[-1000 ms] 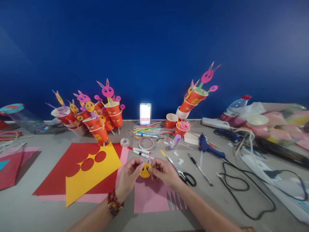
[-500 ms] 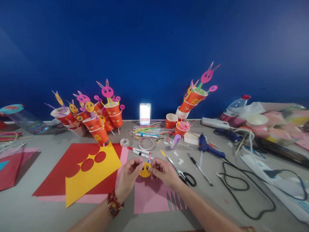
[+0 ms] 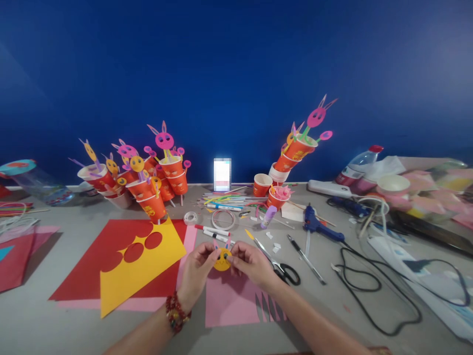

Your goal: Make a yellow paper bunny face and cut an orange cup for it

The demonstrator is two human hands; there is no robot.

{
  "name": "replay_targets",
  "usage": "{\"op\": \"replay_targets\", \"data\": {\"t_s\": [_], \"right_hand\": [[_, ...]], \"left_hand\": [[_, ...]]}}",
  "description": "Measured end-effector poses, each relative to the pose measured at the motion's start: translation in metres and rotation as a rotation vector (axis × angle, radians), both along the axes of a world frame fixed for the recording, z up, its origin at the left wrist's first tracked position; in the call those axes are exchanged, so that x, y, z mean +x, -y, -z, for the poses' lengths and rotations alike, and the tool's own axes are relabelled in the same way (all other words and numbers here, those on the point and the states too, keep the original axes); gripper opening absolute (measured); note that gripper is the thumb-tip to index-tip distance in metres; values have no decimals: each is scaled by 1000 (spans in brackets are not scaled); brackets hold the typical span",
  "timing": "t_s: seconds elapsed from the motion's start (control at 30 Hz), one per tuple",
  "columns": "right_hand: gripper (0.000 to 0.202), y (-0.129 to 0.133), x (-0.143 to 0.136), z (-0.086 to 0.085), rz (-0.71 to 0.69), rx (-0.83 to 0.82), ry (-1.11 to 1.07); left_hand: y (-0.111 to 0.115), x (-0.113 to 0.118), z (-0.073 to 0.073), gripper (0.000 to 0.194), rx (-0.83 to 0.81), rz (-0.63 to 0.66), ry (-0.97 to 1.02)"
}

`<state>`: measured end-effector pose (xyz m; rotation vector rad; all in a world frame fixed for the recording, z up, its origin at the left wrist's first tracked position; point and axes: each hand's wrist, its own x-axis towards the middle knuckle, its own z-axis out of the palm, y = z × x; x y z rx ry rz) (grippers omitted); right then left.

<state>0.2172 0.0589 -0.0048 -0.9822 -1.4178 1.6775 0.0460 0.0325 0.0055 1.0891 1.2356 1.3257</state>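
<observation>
A round yellow paper face [image 3: 222, 261] with dark eyes, a drawn mouth and two upright pink ears is held between both hands. My left hand [image 3: 198, 268], with a beaded bracelet at its wrist, pinches the left edge of the face between thumb and fingers. On the opposite edge, near one eye, my right hand [image 3: 251, 264] is closed in a similar pinch. Beneath the hands lies a pink sheet [image 3: 231, 305] with slits cut at its right side. Scissors [image 3: 283, 268] rest just right of my right hand.
Yellow cut-out paper [image 3: 148, 266] lies over a red sheet [image 3: 92, 251] at left. Decorated red cups [image 3: 151, 202] stand behind it, more [image 3: 288, 160] at back right. Markers [image 3: 216, 236], tape [image 3: 191, 218], a pen [image 3: 306, 259], a blue glue gun [image 3: 321, 227] and black cable surround the hands.
</observation>
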Motion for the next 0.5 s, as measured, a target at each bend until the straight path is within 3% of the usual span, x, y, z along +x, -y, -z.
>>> {"op": "replay_targets", "data": {"t_s": [0.5], "right_hand": [[40,0,0,-2,1,10,-3]], "left_hand": [[0,0,4,35,-6,9,53]]}}
